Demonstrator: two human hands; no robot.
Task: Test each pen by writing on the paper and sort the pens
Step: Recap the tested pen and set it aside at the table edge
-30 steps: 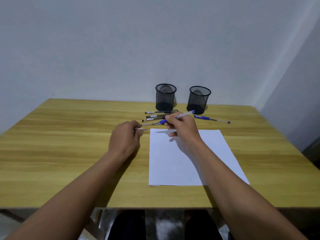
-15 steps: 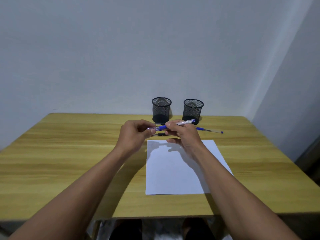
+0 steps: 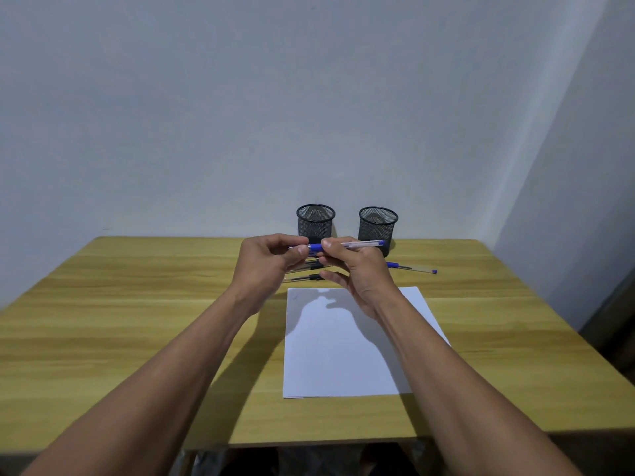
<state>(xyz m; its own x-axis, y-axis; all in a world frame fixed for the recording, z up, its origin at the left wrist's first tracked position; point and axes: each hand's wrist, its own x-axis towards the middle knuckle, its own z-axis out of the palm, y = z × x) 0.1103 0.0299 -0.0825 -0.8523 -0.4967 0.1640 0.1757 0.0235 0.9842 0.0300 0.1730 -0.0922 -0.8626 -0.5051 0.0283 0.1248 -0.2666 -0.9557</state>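
A: Status, left grip (image 3: 268, 266)?
B: Closed on tip end of blue ballpoint pen (image 3: 360, 244), thumb & forefinger pinching beside the blue sleeve.
A: And right grip (image 3: 357, 269)?
B: Closed on same pen, fingertips pinching barrel just right of the sleeve; other fingers loosely curled below.
A: Pen position?
B: Held roughly level in air above wooden surface (image 3: 137, 321), beyond far edge of paper (image 3: 343, 355). Clear barrel w/ blue end cap pointing right, crossing right mesh cup (image 3: 377, 225) in view.
A: Paper itself?
B: White sheet, flat on surface, nearer than both grips. Shadows of hands across far half. Faint mark near far-left corner, too small to read.
A: Other pens?
B: Black pens (image 3: 305, 277) lying on surface under the grips, partly hidden, count unclear. Second blue pen (image 3: 412, 268) lying apart to the right, just beyond paper's far-right corner.
A: Cups?
B: Black wire mesh, left mesh cup (image 3: 315, 223) & right one upright side by side at far edge of surface, against grey wall. Insides too dark to tell.
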